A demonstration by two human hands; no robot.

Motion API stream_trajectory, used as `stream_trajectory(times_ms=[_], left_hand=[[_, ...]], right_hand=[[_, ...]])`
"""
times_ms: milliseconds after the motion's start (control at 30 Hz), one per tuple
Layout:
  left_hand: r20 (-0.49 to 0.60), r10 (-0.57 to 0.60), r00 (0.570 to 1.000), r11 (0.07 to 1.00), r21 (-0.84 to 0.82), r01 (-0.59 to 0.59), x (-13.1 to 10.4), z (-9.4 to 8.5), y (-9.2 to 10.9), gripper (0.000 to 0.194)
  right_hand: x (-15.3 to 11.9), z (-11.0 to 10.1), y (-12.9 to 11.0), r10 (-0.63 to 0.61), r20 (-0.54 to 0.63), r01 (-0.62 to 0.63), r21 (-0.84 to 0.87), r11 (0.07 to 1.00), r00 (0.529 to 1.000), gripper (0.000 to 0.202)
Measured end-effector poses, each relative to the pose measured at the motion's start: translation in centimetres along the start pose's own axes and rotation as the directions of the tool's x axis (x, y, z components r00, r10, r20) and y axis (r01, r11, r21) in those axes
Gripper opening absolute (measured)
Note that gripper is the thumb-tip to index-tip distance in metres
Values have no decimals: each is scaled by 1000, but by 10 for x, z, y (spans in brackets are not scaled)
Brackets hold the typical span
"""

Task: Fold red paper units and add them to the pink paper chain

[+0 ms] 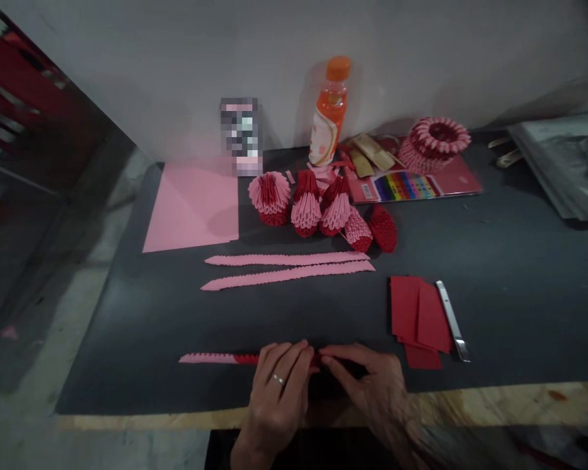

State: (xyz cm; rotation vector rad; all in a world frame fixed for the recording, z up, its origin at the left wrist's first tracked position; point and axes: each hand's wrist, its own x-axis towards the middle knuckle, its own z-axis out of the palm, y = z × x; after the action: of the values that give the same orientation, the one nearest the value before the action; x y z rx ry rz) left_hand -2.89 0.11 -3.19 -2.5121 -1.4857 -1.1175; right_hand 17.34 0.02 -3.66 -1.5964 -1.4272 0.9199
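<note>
Near the table's front edge lies a narrow folded-paper strip [208, 358], pink at its left end and red toward the middle. My left hand [283, 382] is closed over the red part, a ring on one finger. Thumb and forefinger of my right hand [367, 375] pinch the strip's right end, close beside the left fingertips. The covered stretch of the strip is hidden by my hands. Red paper rectangles [406, 307] lie in an overlapping pile to the right, with a silver metal cutter [453, 321] along their edge.
Two pink folded-paper strips [289, 260] lie mid-table. Behind them stand red-and-pink folded-paper pieces [306, 212], pink sheets [193, 202] and an orange drink bottle [329, 114]. A round folded-paper piece [434, 143] sits on a red paper pack [453, 177]. Plastic-wrapped material [568, 163] lies far right.
</note>
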Motion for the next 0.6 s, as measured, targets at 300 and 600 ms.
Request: stream_trajectory(times_ms=[300, 600], left_hand=[[-1, -21, 1000, 999, -36, 21, 0, -3, 2, 26], [72, -45, 996, 999, 27, 43, 4, 0, -16, 28]], right_hand=[[5, 3, -9, 30, 46, -34, 90, 995, 999, 17], [7, 9, -7, -80, -61, 78, -29, 996, 995, 21]])
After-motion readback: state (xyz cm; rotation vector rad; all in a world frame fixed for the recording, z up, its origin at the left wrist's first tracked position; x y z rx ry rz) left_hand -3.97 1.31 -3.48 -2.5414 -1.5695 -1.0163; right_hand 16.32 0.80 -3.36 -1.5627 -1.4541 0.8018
